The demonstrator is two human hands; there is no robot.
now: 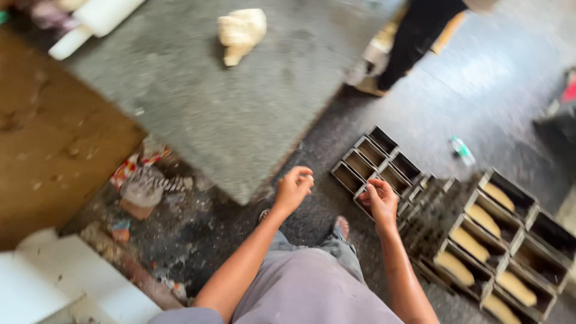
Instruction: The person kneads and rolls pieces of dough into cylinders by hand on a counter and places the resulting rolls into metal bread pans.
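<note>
My left hand (293,188) hovers below the corner of a grey stone worktable (228,108), fingers curled loosely with nothing visible in them. Close beside it, my right hand (380,200) has its fingers bent above a block of empty metal loaf tins (375,159) on the floor; it seems not to touch them, and motion blur hides any small thing between the fingers. A lump of pale dough (241,31) lies on the worktable, far from both hands.
More loaf tins (501,240), several holding dough, stand on the floor at the right. A white rolling pin (93,21) rests at the table's far left. A person's dark legs (414,39) stand beyond the table. A plastic bottle (462,150) and rubbish (141,180) lie on the floor.
</note>
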